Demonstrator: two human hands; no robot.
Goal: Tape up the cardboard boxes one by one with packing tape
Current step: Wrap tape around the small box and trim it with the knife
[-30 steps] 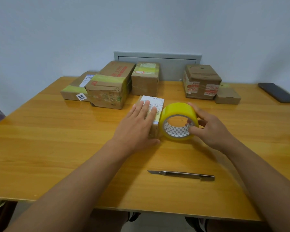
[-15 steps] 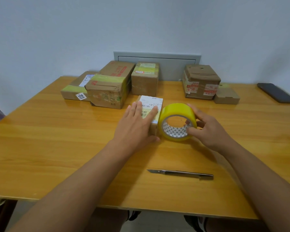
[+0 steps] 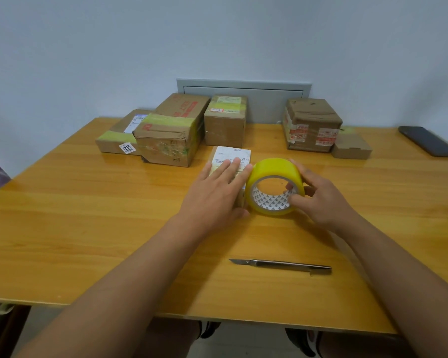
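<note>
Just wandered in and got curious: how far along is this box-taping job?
Early to midway, I'd guess. The three boxes at back left already carry yellow tape bands. In hand: the left hand presses flat on a small labelled box while the right hand grips the yellow tape roll beside it. No fresh strip shows on that box yet. The knife lies untouched.

- Left hand (image 3: 214, 196) and forearm bare, with no sleeve, watch or ring showing
- Right hand (image 3: 321, 200) and forearm likewise bare and unadorned
- Below the near edge of the table (image 3: 62, 228), dark footwear (image 3: 299, 341) shows, details unclear
</note>
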